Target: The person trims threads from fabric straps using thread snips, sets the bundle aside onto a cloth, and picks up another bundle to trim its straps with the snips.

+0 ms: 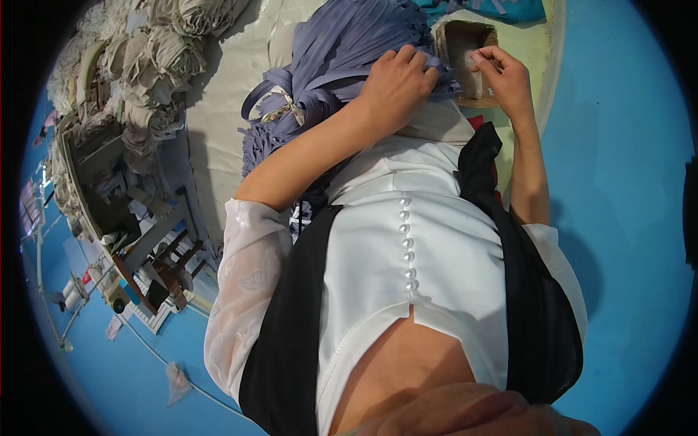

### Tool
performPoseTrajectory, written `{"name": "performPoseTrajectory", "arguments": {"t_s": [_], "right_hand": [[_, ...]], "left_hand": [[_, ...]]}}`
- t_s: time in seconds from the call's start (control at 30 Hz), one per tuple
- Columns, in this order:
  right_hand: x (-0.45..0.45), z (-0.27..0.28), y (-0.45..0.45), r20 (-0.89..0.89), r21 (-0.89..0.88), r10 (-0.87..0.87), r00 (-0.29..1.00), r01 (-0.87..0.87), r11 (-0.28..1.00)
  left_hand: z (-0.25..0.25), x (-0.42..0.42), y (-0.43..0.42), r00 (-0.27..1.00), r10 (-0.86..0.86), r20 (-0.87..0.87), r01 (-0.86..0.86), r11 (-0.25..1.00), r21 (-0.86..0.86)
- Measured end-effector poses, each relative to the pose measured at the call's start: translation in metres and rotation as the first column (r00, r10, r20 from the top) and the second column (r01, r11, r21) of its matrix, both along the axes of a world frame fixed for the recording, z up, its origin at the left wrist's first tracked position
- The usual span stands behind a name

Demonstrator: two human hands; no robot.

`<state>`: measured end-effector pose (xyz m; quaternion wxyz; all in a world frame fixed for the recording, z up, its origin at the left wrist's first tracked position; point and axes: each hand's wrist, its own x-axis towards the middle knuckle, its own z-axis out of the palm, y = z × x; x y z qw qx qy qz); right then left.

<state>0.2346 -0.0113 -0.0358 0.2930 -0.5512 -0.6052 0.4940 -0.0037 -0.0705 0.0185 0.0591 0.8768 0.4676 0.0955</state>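
Observation:
A big bundle of lavender fabric strips lies across the lap, gathered by a pale, patterned tie at its left side. My left hand rests on the bundle's right part, its fingers curled down into the strips. To the right, my right hand is raised over the edge of an open brown box, with thumb and forefinger drawn together. Whatever lies between those fingertips is too small to make out. The box's inside is partly hidden by this hand.
Rolled beige fabric bundles are piled at the upper left, beside a pale cloth-like surface. Below them stands a machine or frame with metal and wooden parts. Teal fabric lies at the top right. Blue floor shows at the right.

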Motion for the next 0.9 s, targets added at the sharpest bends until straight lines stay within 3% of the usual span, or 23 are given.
{"name": "performPoseTrajectory", "arguments": {"t_s": [0.03,0.13,0.2,0.27,0.37,0.5,0.73,0.9], "right_hand": [[0.004,0.000,0.000,-0.015,0.027,-0.012,1.000,0.012,1.000],[0.013,0.003,0.000,-0.027,0.059,-0.064,0.998,0.066,0.996],[0.019,0.004,0.000,-0.050,0.045,-0.074,0.996,0.076,0.996],[0.021,0.007,0.002,-0.053,0.033,-0.080,0.995,0.082,0.996],[0.022,0.017,0.003,-0.071,0.031,-0.091,0.993,0.093,0.995],[0.014,0.029,-0.002,-0.179,0.045,-0.130,0.975,0.140,0.989],[-0.035,0.066,-0.010,-0.351,0.028,-0.098,0.931,0.115,0.993],[-0.051,0.058,-0.004,-0.401,-0.210,-0.132,0.906,0.050,0.976]], "left_hand": [[-0.001,-0.001,0.003,0.994,-0.042,0.102,0.033,0.996,0.088],[0.009,-0.005,0.015,0.978,0.173,0.118,-0.134,0.950,-0.281],[0.011,-0.014,0.032,0.868,0.362,0.339,-0.062,0.757,-0.650],[0.020,-0.021,0.047,0.740,0.543,0.397,0.071,0.524,-0.849],[0.022,-0.026,0.059,0.609,0.635,0.475,0.281,0.387,-0.878],[0.025,-0.024,0.065,0.493,0.708,0.505,0.387,0.341,-0.857],[0.019,-0.016,0.058,0.447,0.715,0.538,0.367,0.402,-0.839],[0.023,-0.018,0.053,0.473,0.655,0.589,0.337,0.484,-0.808]]}}
